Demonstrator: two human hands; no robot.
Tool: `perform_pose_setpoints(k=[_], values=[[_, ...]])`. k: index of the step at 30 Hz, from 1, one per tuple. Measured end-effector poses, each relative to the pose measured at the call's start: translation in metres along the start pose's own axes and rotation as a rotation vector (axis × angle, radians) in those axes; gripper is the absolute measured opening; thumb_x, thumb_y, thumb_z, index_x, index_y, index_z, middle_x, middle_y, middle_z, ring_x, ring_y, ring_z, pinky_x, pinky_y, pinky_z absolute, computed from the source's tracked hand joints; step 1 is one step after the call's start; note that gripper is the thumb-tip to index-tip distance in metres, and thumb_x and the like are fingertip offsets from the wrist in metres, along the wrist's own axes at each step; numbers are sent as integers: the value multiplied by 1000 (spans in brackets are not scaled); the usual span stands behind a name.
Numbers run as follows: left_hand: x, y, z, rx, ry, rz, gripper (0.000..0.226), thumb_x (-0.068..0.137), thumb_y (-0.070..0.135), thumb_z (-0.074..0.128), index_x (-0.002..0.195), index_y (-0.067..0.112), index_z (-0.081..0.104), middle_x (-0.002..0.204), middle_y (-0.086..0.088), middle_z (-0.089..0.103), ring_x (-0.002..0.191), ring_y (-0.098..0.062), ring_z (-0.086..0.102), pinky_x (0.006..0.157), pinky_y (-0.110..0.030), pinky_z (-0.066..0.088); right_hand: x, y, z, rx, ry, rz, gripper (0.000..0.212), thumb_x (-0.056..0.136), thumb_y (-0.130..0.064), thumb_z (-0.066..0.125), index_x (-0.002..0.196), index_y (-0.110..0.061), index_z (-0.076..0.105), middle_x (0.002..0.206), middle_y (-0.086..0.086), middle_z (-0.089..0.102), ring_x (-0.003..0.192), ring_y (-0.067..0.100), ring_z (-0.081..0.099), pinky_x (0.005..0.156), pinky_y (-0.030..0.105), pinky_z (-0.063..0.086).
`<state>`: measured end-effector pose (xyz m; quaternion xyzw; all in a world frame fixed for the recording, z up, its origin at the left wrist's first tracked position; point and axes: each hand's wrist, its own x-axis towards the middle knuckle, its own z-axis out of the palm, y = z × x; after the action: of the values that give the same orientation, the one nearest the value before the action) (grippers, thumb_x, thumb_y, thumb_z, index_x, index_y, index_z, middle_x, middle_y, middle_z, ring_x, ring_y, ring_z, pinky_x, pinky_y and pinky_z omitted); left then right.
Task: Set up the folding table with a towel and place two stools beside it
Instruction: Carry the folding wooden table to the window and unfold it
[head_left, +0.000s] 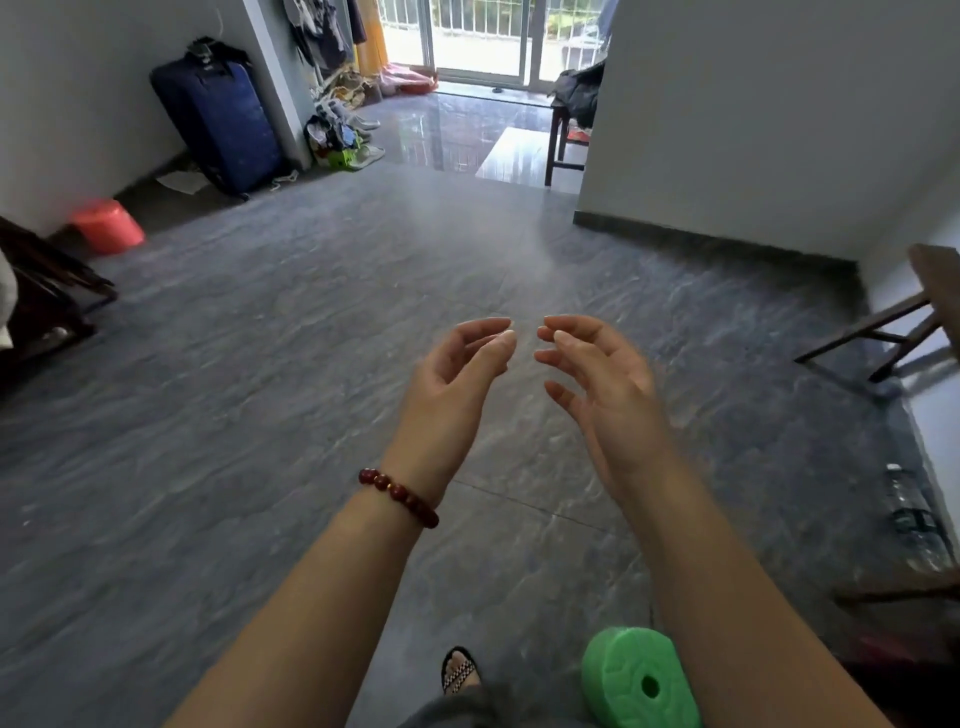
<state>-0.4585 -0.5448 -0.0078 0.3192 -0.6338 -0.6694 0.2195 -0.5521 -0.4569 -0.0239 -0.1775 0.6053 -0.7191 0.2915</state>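
A suitcase (218, 122) stands against the wall at upper left, a bucket (107, 226) on the floor below-left of it; a wooden stool (914, 306) sits at the right edge.

Dark furniture (47, 291) is cut by the left edge, a wooden stool (919, 306) by the right edge; the bottle (909, 514) below it is blurred.

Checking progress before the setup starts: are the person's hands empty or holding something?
Empty. The left hand and right hand are raised with loosely curled fingers, nothing between them.
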Motion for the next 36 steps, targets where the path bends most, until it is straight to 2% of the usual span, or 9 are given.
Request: perform_pose_setpoints(k=[7, 12, 20, 25, 36], values=[[64, 9, -46, -32, 108, -6, 21, 90, 34, 55, 109, 29, 64, 110, 10, 66, 99, -1, 63, 72, -15, 42, 68, 2, 49, -49, -49, 1, 12, 92, -21, 55, 95, -27, 65, 105, -4, 67, 98, 10, 63, 83, 26, 50], [121, 15, -62, -42, 147, -16, 22, 90, 35, 54, 109, 29, 63, 110, 11, 66, 99, -1, 62, 73, -17, 42, 129, 5, 72, -22, -111, 20, 13, 91, -19, 56, 91, -28, 65, 102, -5, 67, 95, 9, 62, 79, 26, 47], [251, 43, -61, -20, 173, 12, 21, 89, 38, 54, 107, 31, 63, 109, 12, 66, 97, 1, 62, 75, -19, 43, 265, -12, 94, -40, -166, -13, 12, 92, -21, 55, 94, -27, 65, 102, -6, 68, 98, 10, 64, 82, 25, 50], [330, 67, -51, -25, 190, 36, 19, 90, 36, 54, 107, 32, 62, 108, 13, 65, 93, 3, 62, 69, -13, 41, 342, -30, 98, -46, -195, -30, 11, 92, -21, 56, 94, -27, 66, 101, -6, 68, 99, 12, 64, 82, 26, 50], [435, 79, -62, -47, 179, 43, 18, 89, 35, 53, 104, 32, 63, 111, 13, 66, 94, 1, 64, 73, -17, 43, 452, -33, 117, -67, -195, -36, 11, 92, -24, 56, 95, -28, 66, 100, -10, 69, 98, 9, 65, 85, 26, 52]])
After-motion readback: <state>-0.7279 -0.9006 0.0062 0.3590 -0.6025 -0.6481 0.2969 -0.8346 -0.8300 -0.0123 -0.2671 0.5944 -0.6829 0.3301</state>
